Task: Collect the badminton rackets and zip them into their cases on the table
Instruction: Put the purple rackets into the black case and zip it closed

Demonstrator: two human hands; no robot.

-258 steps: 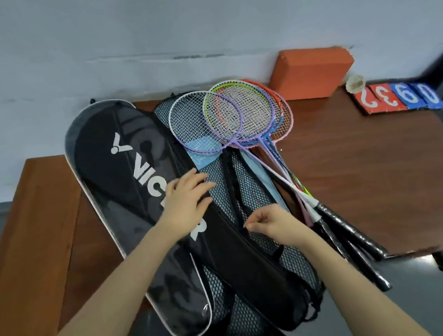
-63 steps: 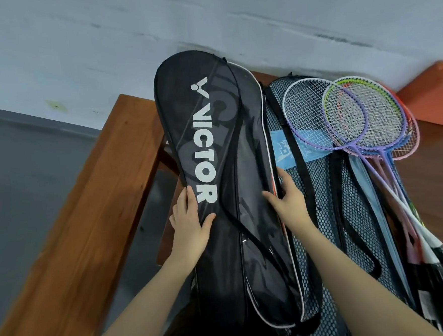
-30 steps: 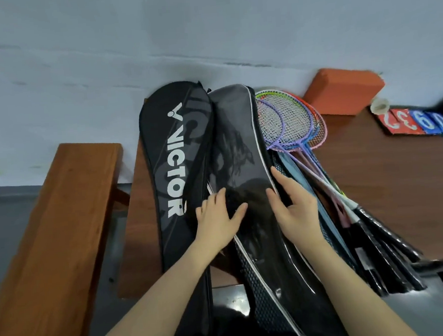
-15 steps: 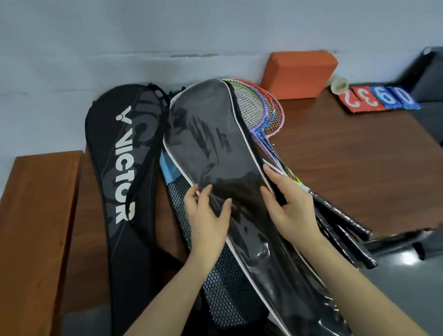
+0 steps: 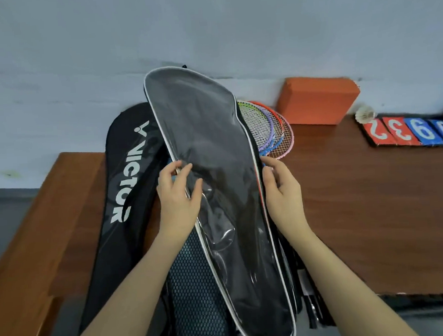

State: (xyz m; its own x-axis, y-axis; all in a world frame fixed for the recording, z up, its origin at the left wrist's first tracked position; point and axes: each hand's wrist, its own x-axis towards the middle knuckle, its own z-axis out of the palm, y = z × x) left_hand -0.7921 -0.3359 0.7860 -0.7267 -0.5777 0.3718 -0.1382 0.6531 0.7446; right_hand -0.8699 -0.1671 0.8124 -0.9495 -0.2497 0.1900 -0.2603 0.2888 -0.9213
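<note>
Both hands raised, left hand (image 5: 178,197) and right hand (image 5: 282,189) gripping clear-fronted case (image 5: 213,147) edges

Brown wooden table (image 5: 375,209) against grey wall. On it, at left: black case with white VICTOR lettering (image 5: 121,180), lying flat, lower end hanging over front edge. Beside it, mesh case (image 5: 194,287), partly covered. Right of that, racket heads (image 5: 270,130) stacked, frames green, orange, purple, pink. Black racket handles (image 5: 312,305) reach past front edge. At back: orange block (image 5: 315,99) touching wall. Far right: shuttlecock (image 5: 364,114), then number cards (image 5: 412,132), red and blue. Lower wooden bench (image 5: 37,246) stands at left.
</note>
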